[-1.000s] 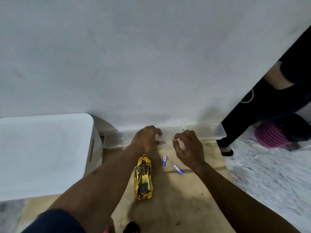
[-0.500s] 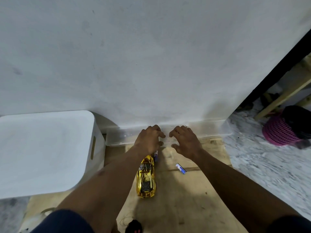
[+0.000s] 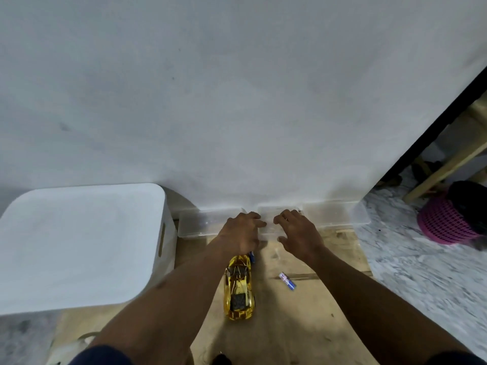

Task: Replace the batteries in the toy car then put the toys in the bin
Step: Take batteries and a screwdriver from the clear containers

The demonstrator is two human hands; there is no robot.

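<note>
A shiny gold toy car (image 3: 239, 288) lies on the wooden board (image 3: 284, 325), its nose pointing toward the wall. One blue battery (image 3: 287, 280) lies loose to its right. A second blue battery (image 3: 252, 257) peeks out beside the car's nose, mostly hidden under my left wrist. My left hand (image 3: 243, 233) and my right hand (image 3: 299, 233) sit side by side on the front edge of a low clear plastic box (image 3: 340, 219) against the wall. On both hands the fingers curl over its rim, and the right thumb is below.
A large white bin (image 3: 79, 243) with a slot handle stands at the left, close to the car. The white wall (image 3: 237, 101) rises right behind the clear box. At the right lie marble floor, a pink basket (image 3: 445, 225) and wooden legs.
Both hands have moved forward onto the clear box's edge and closer together. My left wrist now covers one battery. A person in black at the right is no longer in view.
</note>
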